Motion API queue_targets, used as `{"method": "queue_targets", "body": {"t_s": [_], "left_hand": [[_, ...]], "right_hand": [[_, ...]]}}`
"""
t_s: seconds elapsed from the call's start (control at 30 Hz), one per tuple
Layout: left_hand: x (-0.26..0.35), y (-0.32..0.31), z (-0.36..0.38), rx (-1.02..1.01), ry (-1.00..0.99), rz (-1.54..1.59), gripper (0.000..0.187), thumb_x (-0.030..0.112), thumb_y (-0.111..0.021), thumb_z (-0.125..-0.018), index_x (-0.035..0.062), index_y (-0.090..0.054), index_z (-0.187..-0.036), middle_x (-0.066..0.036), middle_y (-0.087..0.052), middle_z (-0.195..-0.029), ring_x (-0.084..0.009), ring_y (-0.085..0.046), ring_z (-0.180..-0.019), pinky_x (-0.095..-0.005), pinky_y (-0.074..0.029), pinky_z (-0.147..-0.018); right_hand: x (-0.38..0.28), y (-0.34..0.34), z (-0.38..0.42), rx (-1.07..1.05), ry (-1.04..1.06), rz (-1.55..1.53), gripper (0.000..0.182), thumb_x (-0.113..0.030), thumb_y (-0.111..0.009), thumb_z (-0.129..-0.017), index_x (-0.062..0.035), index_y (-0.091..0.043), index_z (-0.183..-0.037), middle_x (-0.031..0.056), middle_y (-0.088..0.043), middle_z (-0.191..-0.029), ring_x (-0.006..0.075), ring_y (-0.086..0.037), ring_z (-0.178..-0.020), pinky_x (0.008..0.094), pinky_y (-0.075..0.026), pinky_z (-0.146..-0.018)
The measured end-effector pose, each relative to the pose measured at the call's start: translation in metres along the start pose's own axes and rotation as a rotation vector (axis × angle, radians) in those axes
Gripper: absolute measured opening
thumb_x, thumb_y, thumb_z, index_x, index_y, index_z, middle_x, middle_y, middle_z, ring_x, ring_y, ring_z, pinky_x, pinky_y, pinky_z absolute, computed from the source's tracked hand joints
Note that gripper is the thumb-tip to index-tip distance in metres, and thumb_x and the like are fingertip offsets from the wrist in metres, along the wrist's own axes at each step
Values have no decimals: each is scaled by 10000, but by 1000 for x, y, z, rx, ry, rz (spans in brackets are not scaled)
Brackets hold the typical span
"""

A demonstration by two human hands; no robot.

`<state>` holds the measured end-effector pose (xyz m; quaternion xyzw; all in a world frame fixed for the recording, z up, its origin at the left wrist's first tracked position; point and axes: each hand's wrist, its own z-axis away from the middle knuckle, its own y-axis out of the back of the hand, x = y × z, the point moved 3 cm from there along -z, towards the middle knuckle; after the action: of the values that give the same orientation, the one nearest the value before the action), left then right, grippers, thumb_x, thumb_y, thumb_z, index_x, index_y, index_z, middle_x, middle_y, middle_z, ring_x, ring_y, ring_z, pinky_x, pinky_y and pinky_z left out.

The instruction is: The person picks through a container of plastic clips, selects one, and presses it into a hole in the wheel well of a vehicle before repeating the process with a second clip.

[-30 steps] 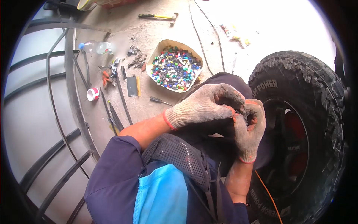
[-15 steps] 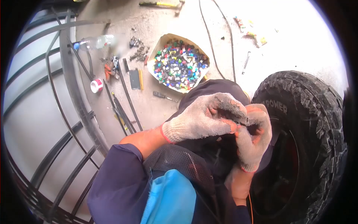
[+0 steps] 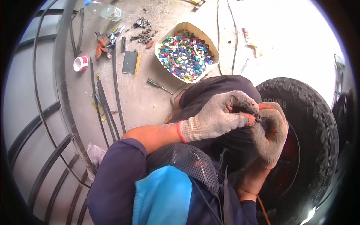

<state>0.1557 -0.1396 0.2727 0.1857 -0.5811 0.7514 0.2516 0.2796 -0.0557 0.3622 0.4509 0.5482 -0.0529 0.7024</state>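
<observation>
Both my hands wear dirty knitted work gloves with orange fingertips, raised in front of my knee. My left hand is closed in a pinch, thumb against fingers. My right hand pinches too, its fingertips meeting those of my left. Between the fingertips sits a small dark piece, mostly covered by the gloves, its kind too small to tell. Beyond my knee a pale, wide-mouthed container holds many small coloured plastic pieces.
At my right stands a large knobbly tyre. On the floor lie a screwdriver, a dark flat plate, orange-handled pliers, metal bars, a white-and-red tub and a plastic bottle. A metal frame runs along the left.
My view has shifted, so the floor things appear higher. Both hands appear a little further right, still pinched together at the fingertips.
</observation>
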Motion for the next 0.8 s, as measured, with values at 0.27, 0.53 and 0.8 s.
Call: {"method": "queue_targets", "body": {"t_s": [0.27,0.53,0.8], "left_hand": [[22,-23,50,-245,77,-19,215,-7,-734,-924,47,-702,-1130,-16,-713,-1040,-56,-639,-856,-228,-536,-711],[20,-25,64,-378,-68,-183,201,-24,-708,-922,31,-703,-1116,-35,-724,-1071,-73,-653,-928,-250,-547,-799],[19,-19,41,-386,6,-324,212,-31,-715,-903,-4,-702,-1113,-66,-735,-1082,-114,-667,-1038,-293,-537,-949]], "right_hand": [[-45,-21,84,365,-148,-100,240,38,-728,-774,2,-633,-992,141,-664,-1055,193,-619,-941,314,-489,-861],[-58,-26,107,412,-82,-199,250,7,-796,-795,7,-663,-1006,131,-671,-1068,192,-632,-960,314,-505,-859],[-51,4,70,195,-23,42,258,8,-873,-691,-19,-729,-903,126,-718,-1017,236,-703,-933,330,-548,-807]]}}
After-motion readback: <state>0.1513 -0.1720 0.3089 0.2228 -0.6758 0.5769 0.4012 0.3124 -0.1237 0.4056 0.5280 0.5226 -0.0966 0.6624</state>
